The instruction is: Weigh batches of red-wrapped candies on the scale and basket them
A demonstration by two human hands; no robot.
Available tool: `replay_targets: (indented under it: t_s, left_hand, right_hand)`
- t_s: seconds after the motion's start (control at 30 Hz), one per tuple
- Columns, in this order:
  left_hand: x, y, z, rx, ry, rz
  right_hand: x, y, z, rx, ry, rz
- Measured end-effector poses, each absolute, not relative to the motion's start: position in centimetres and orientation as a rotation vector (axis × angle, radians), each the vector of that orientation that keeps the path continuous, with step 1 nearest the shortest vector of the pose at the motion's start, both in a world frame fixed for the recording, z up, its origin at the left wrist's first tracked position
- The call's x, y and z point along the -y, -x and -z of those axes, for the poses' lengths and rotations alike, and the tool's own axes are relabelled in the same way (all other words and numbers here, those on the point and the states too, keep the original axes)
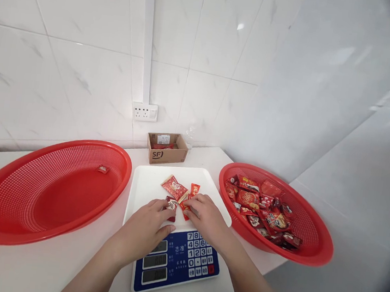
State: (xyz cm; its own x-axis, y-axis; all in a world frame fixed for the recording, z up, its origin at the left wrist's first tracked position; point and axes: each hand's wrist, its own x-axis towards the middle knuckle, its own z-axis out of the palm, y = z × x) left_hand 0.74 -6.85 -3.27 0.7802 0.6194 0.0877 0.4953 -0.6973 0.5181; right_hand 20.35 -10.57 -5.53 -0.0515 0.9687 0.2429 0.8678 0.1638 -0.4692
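Several wrapped snack packets lie on the white pan (145,182) of a digital scale. My left hand (148,227) rests its fingertips on a dark red packet (171,204), its thumb apart below. Fingers and thumb of my right hand (206,219) close on a narrow red snack packet (184,208), which they partly cover. Just behind both hands lies a larger red packet (175,188) with a gold edge. Another small red packet (195,189) sits to its right. The blue keypad panel (178,265) of the scale is partly hidden by my hands.
To the right, a red basket (324,245) holds many red snack packets (265,207). A larger red basket (68,225) on the left contains one small packet (103,169). Behind the scale stand a cardboard box (171,156) and a clear plastic item (189,136), against the tiled wall.
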Motion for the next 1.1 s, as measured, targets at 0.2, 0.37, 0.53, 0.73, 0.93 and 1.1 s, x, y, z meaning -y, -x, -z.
replay_targets:
  t_s: [0.2,0.37,0.53,0.73,0.93,1.1]
  left_hand:
    - [6.9,-0.7,3.2,-0.845,-2.476,-0.327]
    - [6.8,-0.8,3.2,-0.854,-2.468,-0.325]
    - [6.8,-0.8,3.3,-0.85,-2.468,-0.338]
    - [6.8,-0.8,3.3,-0.855,-2.465,-0.329]
    - [6.9,-0.8,3.2,-0.848,-2.476,-0.334]
    - [6.8,-0.9,3.3,-0.836,-2.492,-0.334]
  right_hand:
    - [10.2,-21.4,5.0,1.844,1.76,-0.215]
    - [10.0,-22.7,4.7,1.832,1.921,-0.17]
    - [10.3,-22.4,5.1,1.867,1.913,-0.215]
    - [10.2,-22.0,5.2,1.862,1.957,-0.181]
    - [10.0,-21.8,5.2,1.826,2.016,-0.114]
    - [10.8,-21.1,4.9,1.866,1.786,-0.277]
